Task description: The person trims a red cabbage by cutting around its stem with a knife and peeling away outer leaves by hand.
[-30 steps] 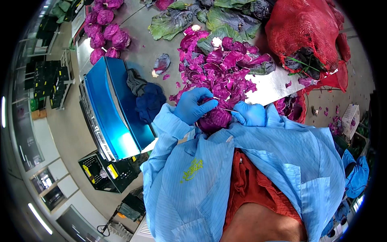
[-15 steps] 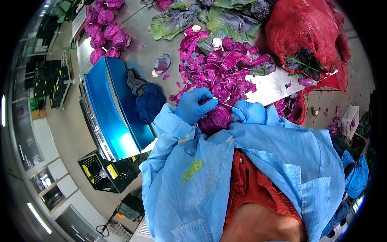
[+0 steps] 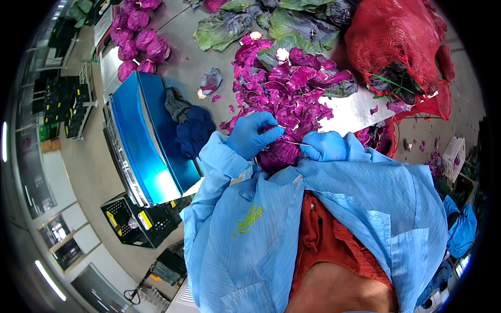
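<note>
A red cabbage head (image 3: 279,156) is close to my body at the table's near edge. My left hand (image 3: 254,136), in a blue glove, grips its upper left side with curled fingers. In my gloved right hand (image 3: 324,146) is a thin knife (image 3: 296,143), its blade pointing left across the top of the cabbage; the handle is hidden in my fist. Just beyond both hands lies a heap of loose purple leaves (image 3: 287,88).
Several trimmed cabbages (image 3: 138,39) sit at the far left, with a blue metal box (image 3: 151,141) and dark cloths (image 3: 194,130) nearer. Green outer leaves (image 3: 297,28) lie at the back, a red mesh sack (image 3: 391,39) at the right. A black crate (image 3: 156,229) stands lower left.
The knife blade has tilted between frames, rising toward the left half a second ago and lying flatter now. My left hand keeps its hold on the cabbage.
</note>
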Available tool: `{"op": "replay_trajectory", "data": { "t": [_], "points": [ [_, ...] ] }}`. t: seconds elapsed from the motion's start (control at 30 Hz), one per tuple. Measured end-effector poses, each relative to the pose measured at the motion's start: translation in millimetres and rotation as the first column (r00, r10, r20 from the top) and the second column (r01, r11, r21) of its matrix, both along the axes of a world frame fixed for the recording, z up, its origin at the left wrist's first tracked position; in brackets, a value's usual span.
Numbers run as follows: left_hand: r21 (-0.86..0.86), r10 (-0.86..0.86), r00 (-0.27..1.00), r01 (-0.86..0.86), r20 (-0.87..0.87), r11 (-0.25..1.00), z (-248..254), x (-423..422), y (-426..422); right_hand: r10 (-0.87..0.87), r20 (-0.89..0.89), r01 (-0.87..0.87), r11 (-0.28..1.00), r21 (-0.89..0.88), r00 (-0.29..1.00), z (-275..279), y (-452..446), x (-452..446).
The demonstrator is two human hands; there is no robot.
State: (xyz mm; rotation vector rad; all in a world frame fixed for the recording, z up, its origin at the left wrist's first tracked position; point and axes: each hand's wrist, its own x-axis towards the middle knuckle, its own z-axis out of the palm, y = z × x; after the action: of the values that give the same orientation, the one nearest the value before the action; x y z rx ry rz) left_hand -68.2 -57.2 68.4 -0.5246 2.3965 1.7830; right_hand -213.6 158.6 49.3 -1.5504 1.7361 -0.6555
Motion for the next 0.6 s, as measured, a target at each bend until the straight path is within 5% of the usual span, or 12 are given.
{"op": "replay_trajectory", "data": {
  "t": [0.47,0.6],
  "points": [
    [0.015,-0.006,1.0,0.006,-0.019,1.0,-6.7,-0.1,-1.0,-0.12,-0.195,0.089,0.983,-0.16,0.973,-6.7,2.4,6.9],
    [0.019,-0.031,0.999,0.031,-0.016,0.999,-4.1,-0.9,-2.4,-0.137,-0.223,0.12,0.989,-0.09,0.965,2.6,-0.8,8.5]
  ]
}}
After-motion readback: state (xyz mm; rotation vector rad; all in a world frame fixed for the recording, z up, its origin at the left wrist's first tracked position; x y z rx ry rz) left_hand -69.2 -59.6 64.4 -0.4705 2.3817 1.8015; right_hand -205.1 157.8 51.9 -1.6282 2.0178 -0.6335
